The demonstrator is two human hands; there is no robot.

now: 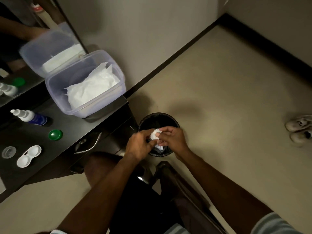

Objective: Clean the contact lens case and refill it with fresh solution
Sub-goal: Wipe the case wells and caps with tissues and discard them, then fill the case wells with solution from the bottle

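Both hands, left (138, 146) and right (170, 137), pinch a crumpled tissue (155, 134) above the waste bin (175, 123). Lens case (29, 156) lies open on the tabletop (55, 149), left of the bin.

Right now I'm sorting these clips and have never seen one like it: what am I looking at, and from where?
There is one picture, from a camera worn on a person's head, looking down. No machine: two bare hands. The left hand and right hand pinch a crumpled white tissue over a black bin on the floor. On the dark desk lie an open white lens case, a green cap, a clear cap, a solution bottle and a tub of tissues.
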